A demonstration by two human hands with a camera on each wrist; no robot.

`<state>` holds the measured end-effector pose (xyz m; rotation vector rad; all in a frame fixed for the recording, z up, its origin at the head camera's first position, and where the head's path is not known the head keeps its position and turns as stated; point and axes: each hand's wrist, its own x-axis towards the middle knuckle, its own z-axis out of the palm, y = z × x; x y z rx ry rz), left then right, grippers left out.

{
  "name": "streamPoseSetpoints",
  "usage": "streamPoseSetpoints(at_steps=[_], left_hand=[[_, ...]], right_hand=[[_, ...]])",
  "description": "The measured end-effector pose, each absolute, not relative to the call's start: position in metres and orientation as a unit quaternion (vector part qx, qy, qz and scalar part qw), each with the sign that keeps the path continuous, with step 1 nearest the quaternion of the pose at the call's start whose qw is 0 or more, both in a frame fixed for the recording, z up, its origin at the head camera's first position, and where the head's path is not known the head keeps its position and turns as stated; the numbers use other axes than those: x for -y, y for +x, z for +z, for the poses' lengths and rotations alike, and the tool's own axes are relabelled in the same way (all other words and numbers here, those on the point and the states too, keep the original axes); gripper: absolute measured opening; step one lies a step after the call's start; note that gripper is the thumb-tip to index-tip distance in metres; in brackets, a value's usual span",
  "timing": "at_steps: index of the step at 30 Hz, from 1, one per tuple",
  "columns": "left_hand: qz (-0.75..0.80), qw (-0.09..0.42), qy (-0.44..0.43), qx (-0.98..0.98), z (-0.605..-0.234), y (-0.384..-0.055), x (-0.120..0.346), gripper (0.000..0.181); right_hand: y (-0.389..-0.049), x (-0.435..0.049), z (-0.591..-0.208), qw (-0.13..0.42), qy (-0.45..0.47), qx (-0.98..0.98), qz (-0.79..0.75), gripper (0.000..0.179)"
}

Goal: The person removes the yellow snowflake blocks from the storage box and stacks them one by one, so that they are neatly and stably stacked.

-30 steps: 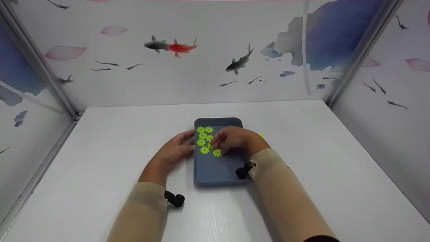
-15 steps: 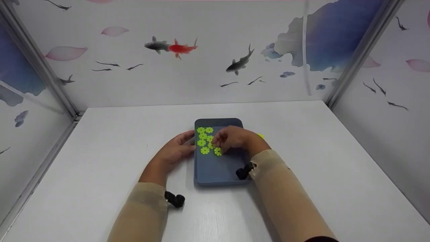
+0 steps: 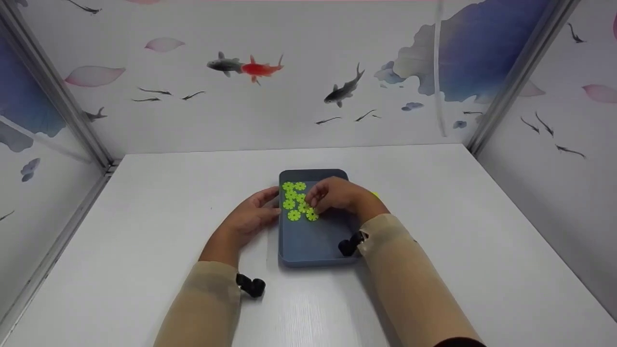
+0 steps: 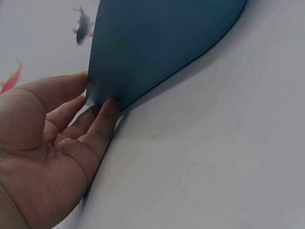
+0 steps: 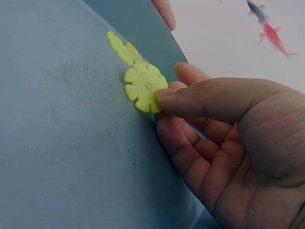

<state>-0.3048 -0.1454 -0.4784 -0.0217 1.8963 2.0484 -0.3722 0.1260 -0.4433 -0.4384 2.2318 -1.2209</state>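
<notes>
Right hand pinches a notched yellow-green disc by its edge, left half of the blue-grey tray, at the near-right end of the other discs. Left hand grips nothing, fingers loosely extended, tips on the tray's left outer wall. Tray's on the white counter, yellow item partly hidden by right wrist.

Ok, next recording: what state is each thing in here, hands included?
Blue-grey tray: open-topped, upright.
Left hand: touching the tray's left outer side.
Right hand: pinching with thumb and fingers.
Pinched disc: held; whether it touches the tray, unclear.
Other discs: lying in the tray.
Yellow piece behind the right hand: mostly hidden, state unclear.
</notes>
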Motion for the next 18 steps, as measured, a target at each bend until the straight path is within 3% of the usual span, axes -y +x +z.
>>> streamPoseSetpoints(at_steps=[9, 18], left_hand=[[0.721, 0.175, -0.006, -0.671, -0.478, -0.306, 0.147, 0.07], [0.722, 0.176, 0.0, -0.67, -0.479, -0.306, 0.146, 0.07]], right_hand=[[-0.371, -0.123, -0.441, 0.272, -0.135, -0.814, -0.495, 0.032], [-0.371, -0.123, -0.434, 0.213, -0.114, -0.767, -0.594, 0.038]])
